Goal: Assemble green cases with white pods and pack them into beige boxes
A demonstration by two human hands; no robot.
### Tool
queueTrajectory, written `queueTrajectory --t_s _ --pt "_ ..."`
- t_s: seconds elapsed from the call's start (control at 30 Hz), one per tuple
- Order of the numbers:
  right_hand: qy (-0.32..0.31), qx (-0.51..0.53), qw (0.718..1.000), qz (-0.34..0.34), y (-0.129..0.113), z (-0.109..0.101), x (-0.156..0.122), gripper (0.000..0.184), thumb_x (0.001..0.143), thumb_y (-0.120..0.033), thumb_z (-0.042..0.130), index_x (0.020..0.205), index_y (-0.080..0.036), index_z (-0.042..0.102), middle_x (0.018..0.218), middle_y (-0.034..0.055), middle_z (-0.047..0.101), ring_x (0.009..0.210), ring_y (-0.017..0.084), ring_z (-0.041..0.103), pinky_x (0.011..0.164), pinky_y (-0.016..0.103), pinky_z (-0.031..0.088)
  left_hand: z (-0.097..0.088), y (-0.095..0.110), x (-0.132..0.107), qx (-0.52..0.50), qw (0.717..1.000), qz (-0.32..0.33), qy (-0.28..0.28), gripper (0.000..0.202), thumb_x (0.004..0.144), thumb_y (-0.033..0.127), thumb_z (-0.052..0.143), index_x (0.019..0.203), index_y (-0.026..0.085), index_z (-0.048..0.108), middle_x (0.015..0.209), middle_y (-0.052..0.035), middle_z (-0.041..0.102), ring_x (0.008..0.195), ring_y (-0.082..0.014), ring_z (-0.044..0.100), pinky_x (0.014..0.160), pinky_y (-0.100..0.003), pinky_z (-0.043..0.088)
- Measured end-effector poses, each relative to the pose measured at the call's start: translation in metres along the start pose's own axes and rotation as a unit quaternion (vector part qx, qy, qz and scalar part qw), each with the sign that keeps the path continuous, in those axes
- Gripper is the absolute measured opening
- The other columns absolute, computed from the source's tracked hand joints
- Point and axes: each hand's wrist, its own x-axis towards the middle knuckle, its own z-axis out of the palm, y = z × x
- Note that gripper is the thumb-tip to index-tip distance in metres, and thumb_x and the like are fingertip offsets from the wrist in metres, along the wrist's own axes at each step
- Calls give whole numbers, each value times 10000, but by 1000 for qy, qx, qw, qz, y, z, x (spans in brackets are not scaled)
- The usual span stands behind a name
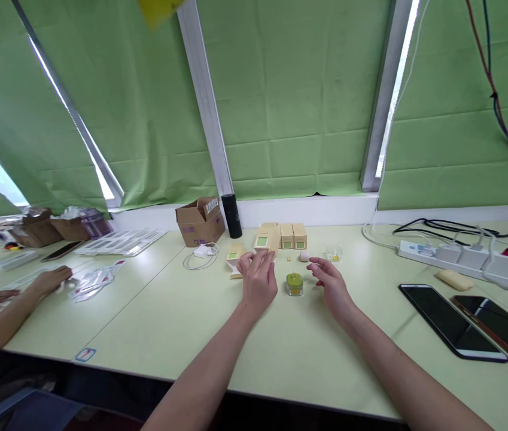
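My left hand (258, 281) lies over the table with its fingers stretched forward and close together. Its fingertips meet the front of an upright small cardboard box (262, 241) with a green-and-white label; whether they press on it is hidden. Left of those fingers lies another small box (233, 255), its flap out and partly covered. My right hand (332, 287) is half curled, with fingers and thumb apart and nothing visible between them. Between my hands stands a small clear jar with a green lid (294, 284). A pale pink cap-like piece (304, 256) sits just beyond my right fingertips.
Two small boxes (293, 237) stand at the back, with a clear dish (333, 254) to their right. A carton (200, 221), black bottle (231, 215) and white cable (201, 254) are left. Phones (451, 320) and a power strip (455, 256) lie right. Another person's hand (54, 280) works far left.
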Motion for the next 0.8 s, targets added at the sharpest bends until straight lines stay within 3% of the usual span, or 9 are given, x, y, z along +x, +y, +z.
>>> queueTrajectory --t_s 0.2,0.37,0.5,0.6,0.73,0.8 --pt "-31 4 997 -70 -10 8 -7 561 670 -616 856 1060 -233 726 1110 101 767 1122 288 646 979 420 458 -5 12 -6 -2 994 66 -85 462 1014 281 412 1423 280 628 1414 -79 639 1227 -351 444 1094 -537 257" --pt "-52 9 996 -71 -12 14 -11 620 667 -636 861 1117 -237 710 1070 106 791 1109 295 674 991 446 492 -7 22 -11 -11 983 113 -146 501 1009 254 404 1477 318 571 1432 -56 644 1199 -348 463 1055 -524 255" --pt "-59 38 996 -63 -17 17 -16 640 647 -658 865 1095 -238 689 950 84 793 1027 301 706 962 445 512 -1 23 -16 6 971 177 -159 513 1019 203 375 1485 309 559 1417 -43 664 1152 -316 488 1023 -478 275" --pt "-71 43 995 -58 -22 17 -21 623 654 -654 864 1068 -237 659 934 81 789 987 305 715 927 440 521 5 21 -19 30 962 251 -103 501 999 154 429 1450 303 588 1359 -43 701 1100 -278 506 1000 -437 281" --pt "-106 57 990 -76 -28 14 -23 558 710 -610 840 1082 -241 646 1017 87 783 1013 304 710 935 442 527 5 24 -16 27 938 341 54 471 891 76 572 1325 236 661 1220 -73 752 1042 -252 495 940 -411 287" --pt "-111 58 987 -99 -27 11 -22 525 766 -580 802 1133 -247 628 1090 92 766 1058 303 694 954 448 523 0 28 -15 8 927 364 91 412 839 69 610 1212 228 683 1201 -70 751 1014 -258 473 910 -422 289"
